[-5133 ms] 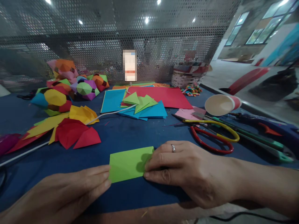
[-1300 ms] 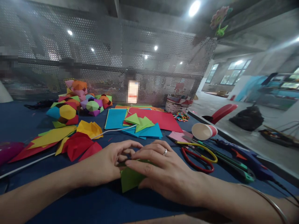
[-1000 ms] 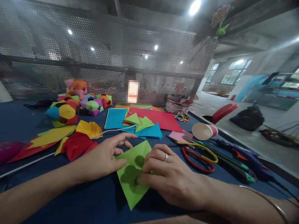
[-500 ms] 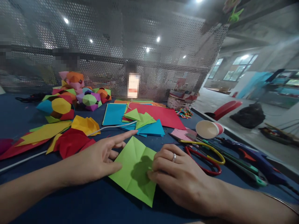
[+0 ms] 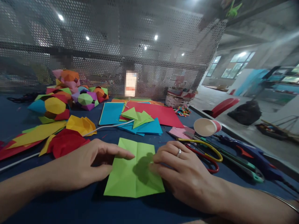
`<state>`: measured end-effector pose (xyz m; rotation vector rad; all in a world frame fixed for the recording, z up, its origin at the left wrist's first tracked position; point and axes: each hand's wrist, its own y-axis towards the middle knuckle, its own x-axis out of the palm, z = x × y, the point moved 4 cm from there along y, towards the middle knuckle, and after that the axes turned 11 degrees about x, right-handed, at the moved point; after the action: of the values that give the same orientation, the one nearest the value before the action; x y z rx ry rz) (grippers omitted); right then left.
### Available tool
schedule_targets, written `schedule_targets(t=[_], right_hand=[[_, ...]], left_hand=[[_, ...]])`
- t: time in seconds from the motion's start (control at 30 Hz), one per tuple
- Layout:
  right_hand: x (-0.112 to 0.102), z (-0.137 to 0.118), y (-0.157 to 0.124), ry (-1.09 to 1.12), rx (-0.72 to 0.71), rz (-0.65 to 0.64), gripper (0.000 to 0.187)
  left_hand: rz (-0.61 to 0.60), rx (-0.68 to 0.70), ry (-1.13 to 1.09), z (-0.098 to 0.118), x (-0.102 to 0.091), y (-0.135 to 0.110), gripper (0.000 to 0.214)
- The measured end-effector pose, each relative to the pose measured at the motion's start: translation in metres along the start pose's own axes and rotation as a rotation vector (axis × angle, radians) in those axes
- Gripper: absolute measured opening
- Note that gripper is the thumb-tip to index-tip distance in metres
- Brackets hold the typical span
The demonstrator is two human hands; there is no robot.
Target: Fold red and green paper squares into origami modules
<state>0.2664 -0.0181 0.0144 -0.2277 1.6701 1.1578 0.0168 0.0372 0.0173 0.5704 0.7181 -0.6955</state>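
A creased green paper square (image 5: 130, 177) lies unfolded and flat on the blue table (image 5: 70, 205) right in front of me. My left hand (image 5: 86, 166) rests on its left edge, fingers loosely stretched, the forefinger lying across the sheet. My right hand (image 5: 184, 175), with a ring on one finger, presses curled fingertips onto the sheet's right side. Neither hand lifts the paper.
Red and yellow folded papers (image 5: 63, 141) lie at the left, with finished paper balls (image 5: 56, 105) behind. Blue, green and red sheets (image 5: 142, 119) sit ahead. Scissors (image 5: 205, 152), a paper cup (image 5: 205, 127) and a glue gun (image 5: 252, 154) are at the right. A perforated metal screen (image 5: 116, 46) closes the back.
The green paper went from a folded rectangle to a small folded shape, then was opened out and turned until it lies flat as a square. Both hands stayed on it.
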Motion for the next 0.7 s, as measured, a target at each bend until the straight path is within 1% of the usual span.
schedule_targets(t=[0.07, 0.1, 0.13, 0.2, 0.27, 0.33, 0.4, 0.47, 0.6, 0.67, 0.7], right_hand=[[0.0, 0.002, 0.0, -0.008, 0.02, -0.006, 0.036], [0.0, 0.003, -0.001, -0.01, 0.03, -0.009, 0.036], [0.001, 0.003, -0.001, -0.01, 0.037, -0.01, 0.037], [0.003, 0.005, -0.001, -0.005, 0.051, -0.024, 0.037], [0.005, 0.006, -0.001, 0.007, 0.07, -0.03, 0.035], [0.005, 0.006, 0.0, 0.021, 0.095, -0.052, 0.029], [0.005, 0.006, 0.0, 0.04, 0.109, -0.078, 0.02], [0.006, 0.006, 0.0, 0.069, 0.116, -0.105, 0.014], [0.007, 0.005, -0.003, 0.161, 0.063, -0.11, 0.017], [0.007, 0.003, -0.005, 0.201, 0.018, -0.076, 0.018], [0.007, 0.002, -0.006, 0.22, -0.002, -0.057, 0.017]], left_hand=[[-0.012, 0.129, 0.149, -0.003, 0.002, -0.011, 0.058], [0.011, 0.211, 0.268, -0.003, 0.003, -0.016, 0.065], [0.037, 0.278, 0.377, -0.003, 0.007, -0.021, 0.068], [0.122, 0.373, 0.567, 0.001, 0.014, -0.028, 0.062], [0.181, 0.422, 0.671, 0.009, 0.021, -0.029, 0.049], [0.156, 0.464, 0.689, 0.019, 0.027, -0.025, 0.035], [0.133, 0.503, 0.675, 0.026, 0.029, -0.021, 0.028], [0.143, 0.542, 0.665, 0.028, 0.028, -0.019, 0.028], [0.111, 0.665, 0.652, 0.024, 0.035, -0.021, 0.042], [0.124, 0.703, 0.616, 0.021, 0.042, -0.024, 0.038], [0.161, 0.712, 0.598, 0.02, 0.047, -0.027, 0.034]])
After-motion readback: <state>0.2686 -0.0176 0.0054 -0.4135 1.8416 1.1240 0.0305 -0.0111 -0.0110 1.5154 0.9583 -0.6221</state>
